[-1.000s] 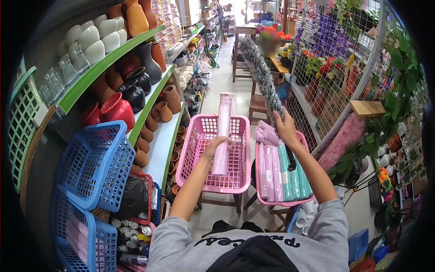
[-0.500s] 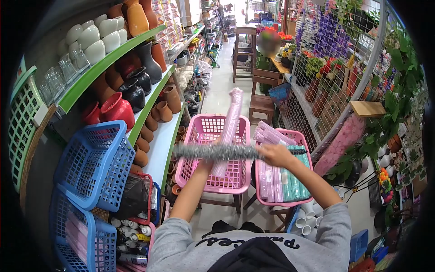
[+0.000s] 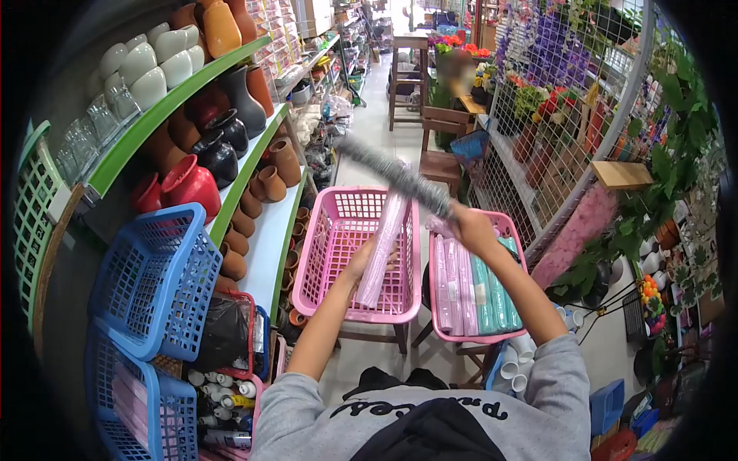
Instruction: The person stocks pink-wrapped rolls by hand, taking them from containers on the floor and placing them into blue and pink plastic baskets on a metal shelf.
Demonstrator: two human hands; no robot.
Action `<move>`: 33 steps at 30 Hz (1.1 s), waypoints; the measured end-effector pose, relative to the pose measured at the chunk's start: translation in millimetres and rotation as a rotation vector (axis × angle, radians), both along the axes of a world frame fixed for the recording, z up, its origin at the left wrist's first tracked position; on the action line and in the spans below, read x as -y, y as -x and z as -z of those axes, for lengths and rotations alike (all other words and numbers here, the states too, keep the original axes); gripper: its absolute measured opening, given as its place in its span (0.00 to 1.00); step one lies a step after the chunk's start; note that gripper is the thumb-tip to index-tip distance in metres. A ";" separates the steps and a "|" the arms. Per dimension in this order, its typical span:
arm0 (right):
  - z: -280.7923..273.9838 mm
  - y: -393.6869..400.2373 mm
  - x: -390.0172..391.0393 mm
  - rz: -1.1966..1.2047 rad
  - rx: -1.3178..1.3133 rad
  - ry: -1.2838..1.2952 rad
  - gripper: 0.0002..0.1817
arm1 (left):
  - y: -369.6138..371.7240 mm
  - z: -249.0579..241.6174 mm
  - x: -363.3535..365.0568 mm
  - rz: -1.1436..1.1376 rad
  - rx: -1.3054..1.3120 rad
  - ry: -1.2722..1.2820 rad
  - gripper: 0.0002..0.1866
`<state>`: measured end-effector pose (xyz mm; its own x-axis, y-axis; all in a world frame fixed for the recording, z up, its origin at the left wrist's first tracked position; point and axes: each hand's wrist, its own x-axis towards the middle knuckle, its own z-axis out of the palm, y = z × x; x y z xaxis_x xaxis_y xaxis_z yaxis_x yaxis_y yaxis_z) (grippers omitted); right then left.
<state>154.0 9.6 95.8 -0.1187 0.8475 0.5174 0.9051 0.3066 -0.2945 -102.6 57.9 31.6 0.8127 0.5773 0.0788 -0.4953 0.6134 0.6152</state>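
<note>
My left hand [image 3: 364, 260] is closed around a long pink roll in clear plastic [image 3: 381, 263], held at a slant over an empty pink basket [image 3: 301, 286]. In my right hand [image 3: 472, 229] is a fluffy grey duster [image 3: 392, 175], gripped at its handle end. The duster points up and to the left and crosses in front of the roll's upper part. Just below my right hand, a second pink basket [image 3: 440, 326] holds pink rolls [image 3: 453, 296] and green rolls [image 3: 496, 303] in plastic.
Blue baskets [image 3: 165, 338] stack at the left, beside shelves [image 3: 261, 238] of clay pots, red and black vases and white bowls. Dark stools [image 3: 403, 338] support the pink baskets. A wire mesh rack [image 3: 538, 154] with artificial flowers lines the right. Wooden chairs [image 3: 444, 154] stand ahead.
The duster has swung from level to slanting, its far end now higher and farther right. My right hand has risen slightly. The pink roll stays in my left hand, over the basket.
</note>
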 end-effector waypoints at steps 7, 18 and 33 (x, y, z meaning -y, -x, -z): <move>23.8 -28.0 -4.5 0.186 -0.491 0.158 0.17 | 7.1 36.0 -14.6 -0.442 -0.690 -0.122 0.21; 55.5 -21.4 32.7 0.147 -0.603 0.209 0.21 | -12.4 152.3 -39.7 -0.106 -1.538 -0.850 0.30; 111.7 -115.2 46.1 0.277 -0.943 0.189 0.20 | -182.5 27.3 -65.3 -0.557 -0.905 -1.512 0.12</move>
